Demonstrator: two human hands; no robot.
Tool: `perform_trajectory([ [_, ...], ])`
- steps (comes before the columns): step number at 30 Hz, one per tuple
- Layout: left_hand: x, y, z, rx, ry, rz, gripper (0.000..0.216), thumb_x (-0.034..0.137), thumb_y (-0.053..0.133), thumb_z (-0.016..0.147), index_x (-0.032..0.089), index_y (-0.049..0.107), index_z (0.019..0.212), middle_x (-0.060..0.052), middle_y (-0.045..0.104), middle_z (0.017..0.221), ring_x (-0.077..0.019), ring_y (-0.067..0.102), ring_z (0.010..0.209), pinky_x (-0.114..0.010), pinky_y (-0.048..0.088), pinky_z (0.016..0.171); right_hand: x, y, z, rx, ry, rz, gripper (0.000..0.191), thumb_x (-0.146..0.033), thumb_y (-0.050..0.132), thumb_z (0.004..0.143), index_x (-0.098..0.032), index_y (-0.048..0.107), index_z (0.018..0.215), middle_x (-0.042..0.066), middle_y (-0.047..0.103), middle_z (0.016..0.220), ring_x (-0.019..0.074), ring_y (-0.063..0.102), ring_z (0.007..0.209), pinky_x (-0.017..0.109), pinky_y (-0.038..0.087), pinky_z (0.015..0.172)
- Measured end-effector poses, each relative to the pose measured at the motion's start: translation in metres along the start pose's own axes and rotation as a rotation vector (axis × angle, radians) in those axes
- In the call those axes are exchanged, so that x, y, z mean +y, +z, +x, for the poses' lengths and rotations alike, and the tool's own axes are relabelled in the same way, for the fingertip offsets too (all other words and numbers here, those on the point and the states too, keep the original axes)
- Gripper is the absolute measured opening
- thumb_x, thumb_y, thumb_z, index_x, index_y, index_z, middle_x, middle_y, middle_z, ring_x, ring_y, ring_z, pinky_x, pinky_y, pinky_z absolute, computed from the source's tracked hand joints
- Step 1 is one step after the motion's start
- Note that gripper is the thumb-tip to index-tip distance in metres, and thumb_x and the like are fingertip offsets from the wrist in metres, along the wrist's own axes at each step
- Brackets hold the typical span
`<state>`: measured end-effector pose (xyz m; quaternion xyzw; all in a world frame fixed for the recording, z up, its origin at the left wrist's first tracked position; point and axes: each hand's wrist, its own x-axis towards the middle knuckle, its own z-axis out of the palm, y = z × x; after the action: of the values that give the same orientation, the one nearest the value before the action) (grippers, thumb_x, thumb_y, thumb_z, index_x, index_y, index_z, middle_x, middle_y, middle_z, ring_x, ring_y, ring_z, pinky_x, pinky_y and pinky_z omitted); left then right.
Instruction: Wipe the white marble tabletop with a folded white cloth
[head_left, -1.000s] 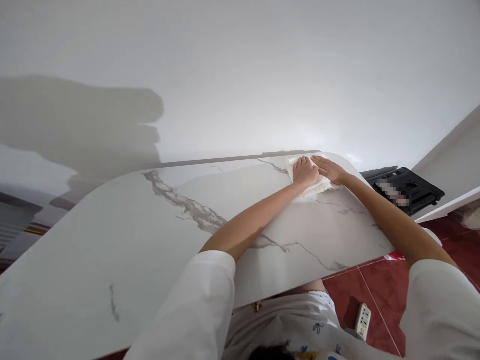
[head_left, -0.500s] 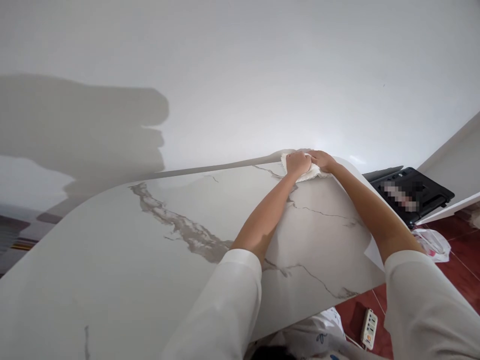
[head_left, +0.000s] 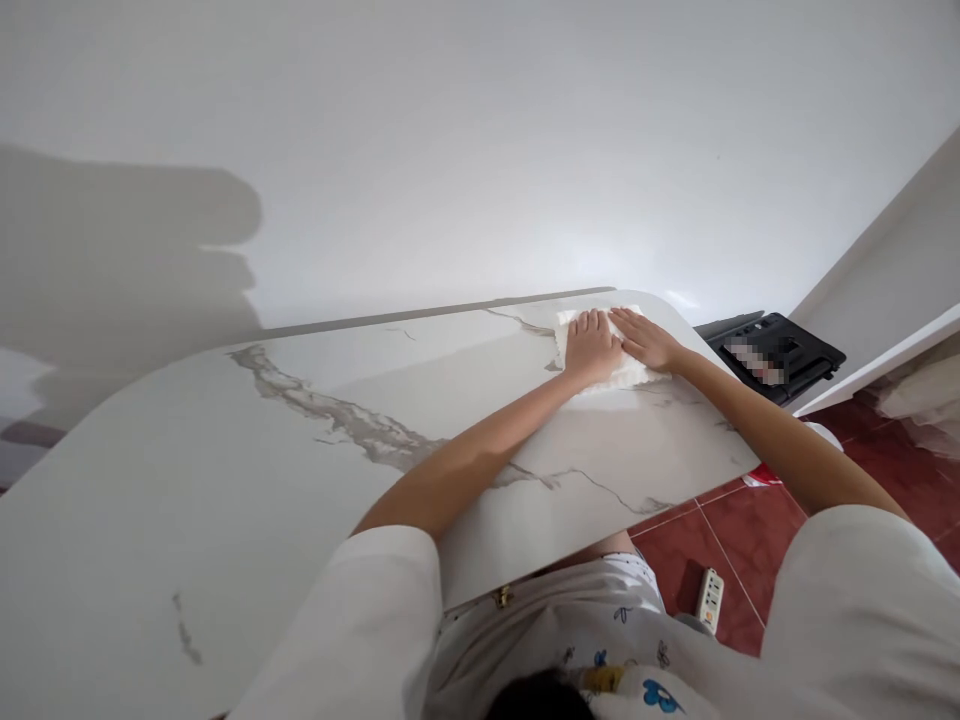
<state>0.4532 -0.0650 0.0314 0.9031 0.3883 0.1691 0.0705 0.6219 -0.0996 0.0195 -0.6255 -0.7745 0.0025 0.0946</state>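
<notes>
A white cloth (head_left: 637,376) with a crinkled edge lies spread on the white marble-patterned table (head_left: 480,400), near its far right corner. My left hand (head_left: 592,348) rests flat on the cloth, its fingers stretched toward the wall. Beside it my right hand (head_left: 646,342) also presses flat on the cloth, fingers extended to the left, the two hands touching or nearly so. Both palms are hidden against the cloth, and neither hand has its fingers wrapped around it.
A white wall (head_left: 480,150) runs along the table's far edge. Beyond the right end is a black case (head_left: 802,350). On the red tiled floor (head_left: 739,525) lies a white power strip (head_left: 709,600). My body is close to the near edge.
Both hands and the cloth have come slightly nearer from the far edge. My left hand's curled fingers have straightened, and the bunched cloth is now flatter. The view has shifted too.
</notes>
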Motion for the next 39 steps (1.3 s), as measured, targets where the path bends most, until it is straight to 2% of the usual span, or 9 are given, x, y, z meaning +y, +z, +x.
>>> perform_trajectory([
  [4,0.024,-0.011,-0.049,-0.086,0.002,-0.075,0.058,0.026,0.026,0.093,0.002,0.027,0.146,-0.014,0.027,0.154,-0.0247,0.02,0.144,-0.039,0.015,0.118,-0.031,-0.008,-0.055,-0.008,-0.002,-0.018,0.066,-0.05,0.018,0.097,-0.013,0.02,0.151,0.01,0.019,0.157,0.0268,0.013,0.145,0.048,0.018,0.118],
  [7,0.042,-0.02,-0.085,-0.137,-0.009,-0.13,0.061,0.027,0.029,0.091,0.003,0.025,0.147,-0.012,0.023,0.156,-0.0233,0.016,0.145,-0.037,0.012,0.119,-0.054,-0.014,-0.093,0.004,-0.044,-0.026,0.063,-0.048,0.02,0.098,-0.017,0.017,0.152,0.008,0.019,0.157,0.0254,0.014,0.145,0.048,0.02,0.118],
  [11,0.065,-0.027,-0.119,-0.202,-0.023,-0.191,0.062,0.027,0.031,0.089,0.004,0.024,0.147,-0.012,0.019,0.157,-0.0231,0.012,0.146,-0.039,0.012,0.119,-0.069,-0.021,-0.131,0.013,-0.096,-0.013,0.061,-0.047,0.022,0.098,-0.021,0.012,0.153,0.007,0.02,0.157,0.0242,0.015,0.144,0.049,0.021,0.117],
  [15,0.088,-0.025,-0.125,-0.243,-0.046,-0.241,0.065,0.025,0.032,0.088,0.003,0.02,0.148,-0.013,0.016,0.158,-0.0238,0.008,0.146,-0.039,0.01,0.119,-0.056,-0.026,-0.153,0.017,-0.143,0.026,0.062,-0.048,0.024,0.098,-0.021,0.012,0.153,0.007,0.021,0.157,0.0255,0.017,0.144,0.051,0.022,0.117],
  [20,0.114,-0.015,-0.106,-0.225,-0.008,-0.288,0.065,0.025,0.031,0.088,-0.001,0.02,0.147,-0.016,0.017,0.157,-0.0253,0.008,0.146,-0.039,0.008,0.12,-0.017,-0.031,-0.163,0.025,-0.119,0.045,0.064,-0.051,0.027,0.097,-0.022,0.016,0.152,0.006,0.023,0.156,0.0266,0.019,0.143,0.052,0.022,0.117],
  [24,0.119,-0.006,-0.084,-0.183,-0.001,-0.287,0.064,0.026,0.03,0.089,-0.001,0.023,0.146,-0.016,0.02,0.156,-0.0252,0.011,0.146,-0.04,0.01,0.12,0.009,-0.032,-0.153,0.016,-0.103,0.036,0.065,-0.053,0.025,0.096,-0.022,0.016,0.152,0.006,0.024,0.156,0.0265,0.021,0.143,0.053,0.022,0.117],
  [28,0.11,0.005,-0.051,-0.126,0.005,-0.261,0.062,0.026,0.031,0.089,0.003,0.025,0.146,-0.014,0.023,0.156,-0.0232,0.014,0.145,-0.04,0.012,0.119,0.034,-0.031,-0.125,-0.003,-0.07,0.011,0.066,-0.055,0.022,0.094,-0.022,0.019,0.152,0.004,0.023,0.156,0.027,0.02,0.143,0.052,0.02,0.118],
  [35,0.076,0.011,0.01,-0.106,-0.025,-0.168,0.058,0.024,0.025,0.092,0.002,0.027,0.146,-0.012,0.026,0.155,-0.022,0.019,0.144,-0.034,0.013,0.118,0.063,-0.033,-0.047,-0.151,0.024,-0.019,0.063,-0.047,0.025,0.094,-0.02,0.022,0.151,0.003,0.021,0.157,0.0272,0.017,0.143,0.048,0.019,0.118],
  [39,0.047,0.013,0.038,-0.08,-0.087,-0.139,0.059,0.026,0.024,0.093,-0.001,0.025,0.146,-0.014,0.024,0.155,-0.0237,0.018,0.144,-0.035,0.012,0.118,0.066,-0.02,0.006,-0.112,0.052,-0.004,0.059,-0.04,0.022,0.094,-0.021,0.027,0.15,0.002,0.025,0.155,0.0268,0.016,0.144,0.05,0.019,0.118],
])
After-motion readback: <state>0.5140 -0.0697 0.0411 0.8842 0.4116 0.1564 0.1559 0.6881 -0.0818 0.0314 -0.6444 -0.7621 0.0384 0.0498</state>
